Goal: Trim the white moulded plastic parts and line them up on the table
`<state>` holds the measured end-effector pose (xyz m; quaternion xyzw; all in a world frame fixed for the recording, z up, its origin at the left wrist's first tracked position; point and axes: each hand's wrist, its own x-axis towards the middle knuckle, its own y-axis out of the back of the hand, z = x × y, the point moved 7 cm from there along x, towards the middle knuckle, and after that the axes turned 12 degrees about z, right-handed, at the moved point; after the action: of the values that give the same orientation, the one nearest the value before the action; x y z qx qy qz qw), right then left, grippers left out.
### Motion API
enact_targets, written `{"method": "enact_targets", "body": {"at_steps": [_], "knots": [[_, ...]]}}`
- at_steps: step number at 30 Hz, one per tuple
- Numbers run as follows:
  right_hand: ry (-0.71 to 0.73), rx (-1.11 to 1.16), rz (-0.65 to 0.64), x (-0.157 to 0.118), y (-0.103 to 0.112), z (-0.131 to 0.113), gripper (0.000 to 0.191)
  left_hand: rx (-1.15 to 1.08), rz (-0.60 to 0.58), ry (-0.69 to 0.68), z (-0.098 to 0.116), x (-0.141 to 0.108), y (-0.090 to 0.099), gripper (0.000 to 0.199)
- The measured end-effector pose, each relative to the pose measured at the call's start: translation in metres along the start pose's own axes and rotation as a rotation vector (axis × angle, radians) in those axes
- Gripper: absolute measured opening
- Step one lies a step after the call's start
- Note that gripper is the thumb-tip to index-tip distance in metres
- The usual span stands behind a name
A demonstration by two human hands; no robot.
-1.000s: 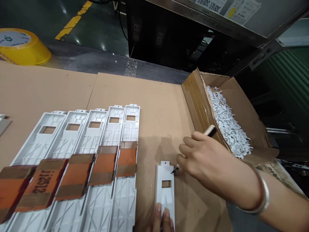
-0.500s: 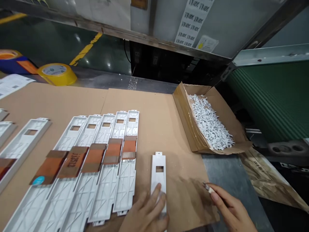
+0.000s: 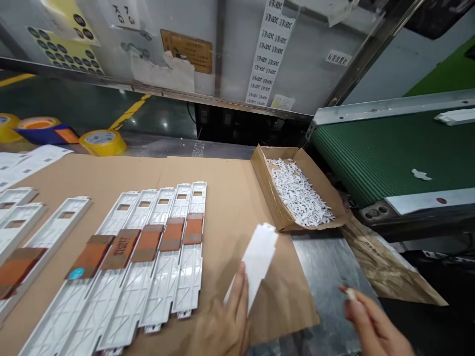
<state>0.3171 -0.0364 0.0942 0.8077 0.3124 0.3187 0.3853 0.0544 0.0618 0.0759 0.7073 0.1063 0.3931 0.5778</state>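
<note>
1. Head view, clock read from picture centre: left hand point(image 3: 222, 321) at six o'clock, in from the bottom edge, back uppermost, slightly blurred, fingers stretched toward one o'clock.
2. Fingertips point(image 3: 243, 268) of that hand laid on a white plastic strip point(image 3: 261, 254); thumb hidden, so impossible to tell whether gripping or merely pressing.
3. Strip between five and six o'clock, slanted over the cardboard sheet point(image 3: 230, 202), far end toward one o'clock.
4. Right hand point(image 3: 378, 326) between four and five o'clock, well apart from the strip, thumb and finger pinched closed on a small pale-handled tool point(image 3: 351, 294), tip toward ten o'clock.
5. Open carton point(image 3: 265, 185) of small white pieces point(image 3: 300, 195) at three o'clock.
6. Toward eight o'clock, five ribbed white channels point(image 3: 187, 282) side by side, orange-brown blocks point(image 3: 147, 243) across them.
</note>
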Motion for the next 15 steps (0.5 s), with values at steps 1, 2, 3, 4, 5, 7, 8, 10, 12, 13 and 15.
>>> {"method": "enact_targets", "body": {"at_steps": [1,2,3,4,5,7,8,10,12,13,15], "knots": [[0.084,0.002,-0.043,0.0,-0.017,-0.022,0.029,0.012,-0.038,0.041,-0.001,-0.01,-0.008,0.053],[0.181,0.015,-0.094,-0.002,-0.035,-0.044,0.028,0.015,-0.064,0.074,-0.001,-0.019,-0.015,0.053],[0.268,0.024,-0.128,-0.005,-0.052,-0.064,0.027,0.014,-0.082,0.098,0.0,-0.027,-0.021,0.053],[0.347,0.024,-0.16,-0.008,-0.068,-0.082,0.027,0.019,-0.097,0.116,0.002,-0.033,-0.026,0.053],[0.408,0.012,-0.18,-0.011,-0.082,-0.096,0.028,0.031,-0.113,0.131,0.004,-0.038,-0.031,0.054],[0.496,-0.035,-0.209,-0.016,-0.104,-0.117,0.03,0.048,-0.148,0.151,0.007,-0.043,-0.038,0.056],[0.53,-0.059,-0.222,-0.018,-0.112,-0.125,0.031,0.046,-0.162,0.16,0.008,-0.044,-0.04,0.058],[0.592,-0.1,-0.25,-0.021,-0.123,-0.138,0.035,0.027,-0.176,0.169,0.009,-0.045,-0.042,0.063],[0.654,-0.123,-0.264,-0.022,-0.13,-0.148,0.039,0.015,-0.17,0.168,0.009,-0.045,-0.043,0.065],[0.68,-0.136,-0.262,-0.021,-0.131,-0.152,0.041,0.019,-0.166,0.165,0.009,-0.045,-0.043,0.065],[0.724,-0.163,-0.253,-0.021,-0.134,-0.158,0.043,0.026,-0.159,0.155,0.009,-0.047,-0.044,0.063]]}}
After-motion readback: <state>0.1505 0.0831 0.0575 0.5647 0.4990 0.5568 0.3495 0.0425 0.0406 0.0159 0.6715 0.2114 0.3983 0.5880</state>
